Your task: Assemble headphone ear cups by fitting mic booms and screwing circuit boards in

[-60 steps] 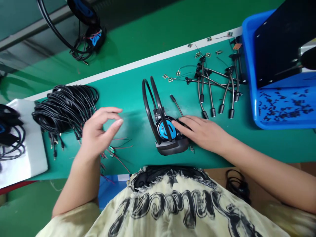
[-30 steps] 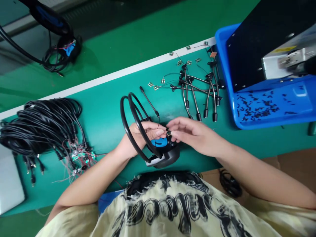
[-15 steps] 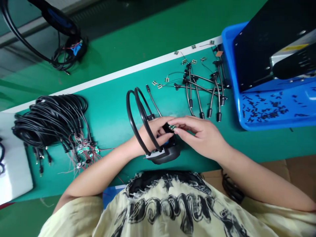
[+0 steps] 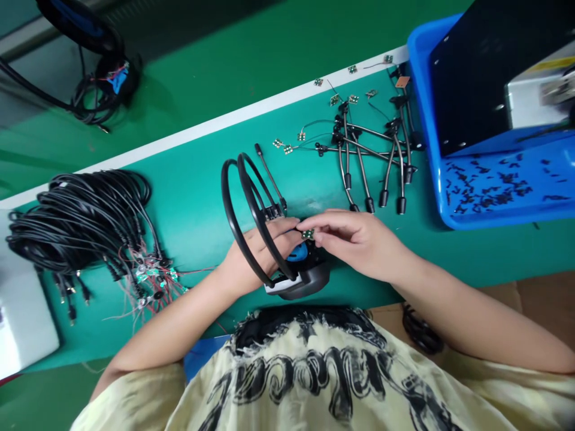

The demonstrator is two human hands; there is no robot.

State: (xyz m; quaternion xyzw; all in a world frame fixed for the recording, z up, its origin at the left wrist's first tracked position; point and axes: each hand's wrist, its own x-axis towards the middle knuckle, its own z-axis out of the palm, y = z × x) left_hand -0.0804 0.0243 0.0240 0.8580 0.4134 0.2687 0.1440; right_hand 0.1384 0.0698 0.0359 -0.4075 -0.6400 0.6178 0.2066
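Note:
A black headset (image 4: pixel 309 280) with a double-looped headband lies on its side near the table's front edge, one ear cup towards my body. My left hand (image 4: pixel 258 251) reaches through the headband, its fingers wrapped round the inner part of the headset. Some blue (image 4: pixel 296 252) shows in the open ear cup beside those fingertips. My right hand (image 4: pixel 359 239) pinches a small green circuit board (image 4: pixel 308 234) between thumb and forefinger, just above the cup and touching or nearly touching the left fingertips. Any wire on the board is too small to make out.
Black cables (image 4: pixel 85 209) with thin-wired ends are heaped at the left, by a white box (image 4: pixel 27 299). Black microphone booms (image 4: pixel 359 161) and small boards (image 4: pixel 335 100) lie at the back right. A blue tray (image 4: pixel 440 203) holds small black parts and a black machine (image 4: pixel 476 90).
My left fingers have shifted over the ear cup, leaving more of its blue part exposed. The board has moved slightly left with my right hand. The camera view has shifted a little.

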